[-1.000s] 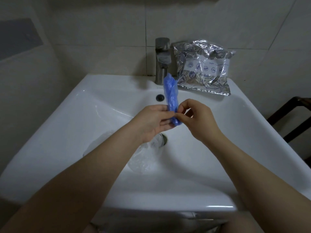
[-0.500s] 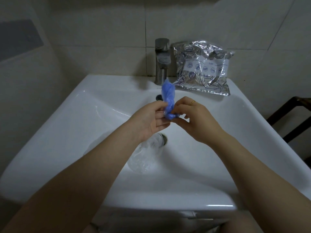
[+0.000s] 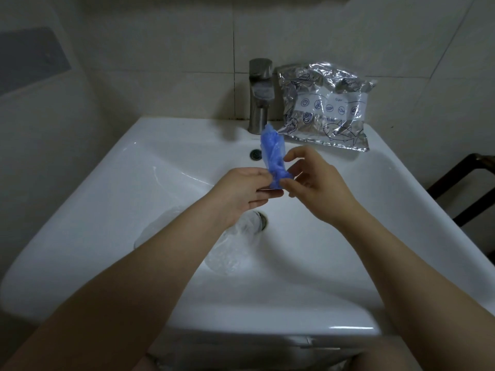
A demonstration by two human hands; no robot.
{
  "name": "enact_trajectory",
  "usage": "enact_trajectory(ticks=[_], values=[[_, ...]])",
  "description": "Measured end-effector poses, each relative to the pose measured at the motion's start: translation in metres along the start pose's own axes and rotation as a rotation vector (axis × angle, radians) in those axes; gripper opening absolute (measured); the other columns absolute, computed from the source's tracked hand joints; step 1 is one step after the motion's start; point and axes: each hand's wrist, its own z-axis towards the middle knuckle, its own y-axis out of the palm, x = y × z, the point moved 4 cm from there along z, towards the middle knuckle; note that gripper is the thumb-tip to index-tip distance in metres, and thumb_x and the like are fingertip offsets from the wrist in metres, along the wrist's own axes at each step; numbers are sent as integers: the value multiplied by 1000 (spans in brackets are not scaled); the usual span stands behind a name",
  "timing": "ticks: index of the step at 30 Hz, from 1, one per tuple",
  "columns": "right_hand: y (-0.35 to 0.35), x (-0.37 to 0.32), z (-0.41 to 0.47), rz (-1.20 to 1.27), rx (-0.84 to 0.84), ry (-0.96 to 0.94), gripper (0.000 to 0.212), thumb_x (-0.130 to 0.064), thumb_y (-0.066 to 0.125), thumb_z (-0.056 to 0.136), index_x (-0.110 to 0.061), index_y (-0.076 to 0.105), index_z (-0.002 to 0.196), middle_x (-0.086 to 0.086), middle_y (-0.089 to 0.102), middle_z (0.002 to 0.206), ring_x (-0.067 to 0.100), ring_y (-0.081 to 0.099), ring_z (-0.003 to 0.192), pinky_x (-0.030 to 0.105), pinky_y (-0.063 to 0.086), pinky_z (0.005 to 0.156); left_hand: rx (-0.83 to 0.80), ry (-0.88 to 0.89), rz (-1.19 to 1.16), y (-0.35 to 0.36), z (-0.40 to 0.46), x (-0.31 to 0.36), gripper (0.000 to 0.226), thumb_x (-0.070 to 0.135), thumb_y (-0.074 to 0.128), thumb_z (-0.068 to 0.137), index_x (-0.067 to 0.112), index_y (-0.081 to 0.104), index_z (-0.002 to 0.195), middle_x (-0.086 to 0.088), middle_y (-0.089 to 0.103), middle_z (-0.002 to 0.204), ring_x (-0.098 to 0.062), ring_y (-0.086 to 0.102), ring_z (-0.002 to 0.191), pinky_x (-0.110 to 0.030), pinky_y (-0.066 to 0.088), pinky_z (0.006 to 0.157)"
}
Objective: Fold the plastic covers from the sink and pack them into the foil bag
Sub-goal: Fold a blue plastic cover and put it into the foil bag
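Pinched between our left hand's [image 3: 242,191] thumb and fingers, the blue plastic cover [image 3: 273,156] stands up as a narrow, crumpled strip above the basin. We grip it at its lower end, and our right hand [image 3: 316,183] meets it from the other side, thumb pressed against that same lower end while the forefinger arches loosely beside the strip's middle, not quite touching. Directly below our grip, a clear plastic cover [image 3: 233,250] lies crumpled in the bottom of the white sink [image 3: 93,210], partly over the drain [image 3: 261,219]. Beyond the grip, behind the strip's upper tip, rises the metal faucet [image 3: 259,95]. Just to the faucet's right, the foil bag [image 3: 325,105] leans against the tiled wall [image 3: 160,62] on the sink's back ledge, well apart from our hands. Farther right, past the sink's edge, we see part of a dark wooden frame [image 3: 463,188].
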Motion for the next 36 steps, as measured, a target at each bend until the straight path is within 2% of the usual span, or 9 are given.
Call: enact_trajectory(ticks=[4,10,14,19,23,26,29,33,36], values=[[0,2,1,9,67,43,30,-13,63,84,-35,44,78,-7,61,83,18,62,67,23,46,63,-30,-17,30,2,-2,4,15,15,49,94,13,62,102,0,72,87,-11,71,81,-23,51,78],[0,2,0,-31,121,29,23,-11,69,79,-24,53,88,-7,55,95,9,55,67,9,39,57,-26,-28,74,5,-2,2,30,36,56,90,13,64,109,-3,72,100,-13,70,90,-27,50,87],[-5,-8,-2,-105,112,-164,27,-12,72,77,-22,54,96,-7,43,114,9,53,79,19,46,65,-20,-66,-59,6,-2,0,26,32,55,92,13,63,106,0,74,88,-10,70,80,-23,50,80],[-5,-12,-2,-414,123,-336,34,-12,75,73,-16,60,103,11,34,142,22,52,90,40,52,59,-9,-67,-161,4,-4,5,22,32,51,93,14,63,98,-2,72,88,-13,68,86,-28,45,92],[-6,-17,-3,-430,183,-373,17,-18,64,77,-16,62,94,11,45,136,24,55,87,42,51,51,-3,-33,-80,6,-2,5,28,31,47,95,13,63,110,-2,70,101,-12,67,91,-26,44,89],[-7,-20,-3,-456,197,-400,13,-23,58,81,-17,65,90,10,49,131,21,55,85,40,50,50,-5,-34,-72,7,-3,5,27,29,45,96,13,63,108,3,70,93,-14,68,90,-28,44,87],[-6,-21,-4,-430,182,-426,20,-30,51,83,-18,66,88,10,49,131,21,55,86,39,50,52,20,-23,-126,5,-3,6,23,30,47,95,14,64,99,1,71,89,-18,67,90,-31,48,85],[-1,-17,-3,-464,126,-407,32,-40,47,82,-17,68,88,10,49,132,22,56,93,41,53,57,130,24,-83,-3,2,6,28,30,52,94,10,61,112,-7,71,101,-20,67,96,-32,50,90],[3,-11,-3,-392,96,-346,28,-39,58,82,-13,69,86,8,49,130,19,54,95,35,52,62,134,77,13,-3,2,5,14,20,53,94,14,65,97,-6,71,92,-17,67,90,-29,50,89]])
